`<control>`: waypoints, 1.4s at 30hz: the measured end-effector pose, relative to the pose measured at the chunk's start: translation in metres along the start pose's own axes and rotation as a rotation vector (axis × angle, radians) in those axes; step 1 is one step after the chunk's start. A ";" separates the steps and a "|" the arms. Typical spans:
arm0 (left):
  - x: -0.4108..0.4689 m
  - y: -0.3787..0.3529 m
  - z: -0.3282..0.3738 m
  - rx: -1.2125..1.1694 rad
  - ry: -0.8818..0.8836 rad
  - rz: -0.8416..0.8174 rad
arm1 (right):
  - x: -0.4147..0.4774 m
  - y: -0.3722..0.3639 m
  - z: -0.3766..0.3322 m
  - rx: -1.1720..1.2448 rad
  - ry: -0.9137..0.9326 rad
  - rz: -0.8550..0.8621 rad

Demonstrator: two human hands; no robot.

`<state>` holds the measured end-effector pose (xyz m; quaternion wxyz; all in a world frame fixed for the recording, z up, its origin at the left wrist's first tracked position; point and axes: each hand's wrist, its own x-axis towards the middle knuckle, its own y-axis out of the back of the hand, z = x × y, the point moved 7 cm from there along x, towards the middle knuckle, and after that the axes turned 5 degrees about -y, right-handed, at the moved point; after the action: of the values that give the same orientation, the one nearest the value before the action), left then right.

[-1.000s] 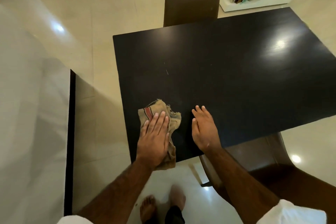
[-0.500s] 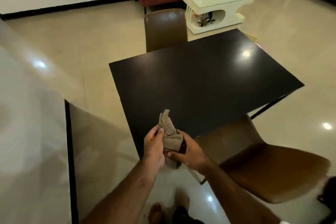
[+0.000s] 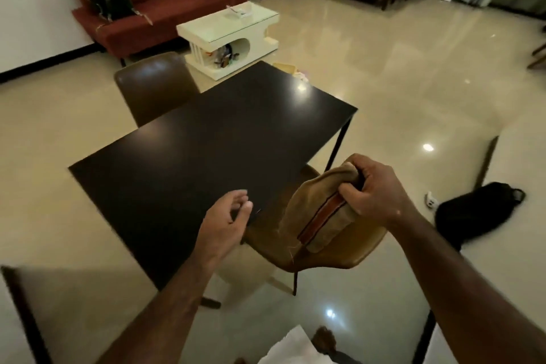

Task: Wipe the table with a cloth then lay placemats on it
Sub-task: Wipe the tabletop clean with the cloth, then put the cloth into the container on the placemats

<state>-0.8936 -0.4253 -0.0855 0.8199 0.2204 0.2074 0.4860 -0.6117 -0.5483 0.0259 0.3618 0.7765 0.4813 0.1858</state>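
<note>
Your right hand (image 3: 373, 192) gripping the bunched tan cloth (image 3: 317, 210) in a closed fist, cloth hanging below it over the brown chair (image 3: 348, 254), your left hand (image 3: 226, 221) hovering empty, fingers loosely spread, just beside the dark table (image 3: 189, 156) corner

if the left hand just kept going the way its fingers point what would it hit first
Probably the dark table. The open left hand hovers at its near edge, fingers aimed up and right across the top. No object shows in that line; hand height is unclear, so it may pass just above.
</note>
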 end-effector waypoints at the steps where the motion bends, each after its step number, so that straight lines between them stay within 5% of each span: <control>1: 0.012 -0.015 0.023 0.123 -0.092 -0.050 | 0.004 0.015 0.015 -0.061 -0.030 0.028; 6: 0.090 -0.113 0.135 0.584 -0.421 -0.212 | 0.045 0.086 0.084 -0.423 -0.091 0.163; 16: 0.259 -0.315 0.327 0.895 -0.589 -0.074 | 0.192 0.244 0.235 -0.631 -0.081 0.194; 30: 0.483 -0.476 0.423 0.890 -0.516 -0.019 | 0.428 0.372 0.376 -0.725 -0.119 0.203; 42: 0.704 -0.459 0.465 0.838 -0.267 0.111 | 0.707 0.400 0.382 -0.656 0.052 0.135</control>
<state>-0.0009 -0.0713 -0.0528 0.6519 0.6056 0.2665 0.3706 0.2069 -0.1812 0.0243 0.5671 0.6437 0.3525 0.3739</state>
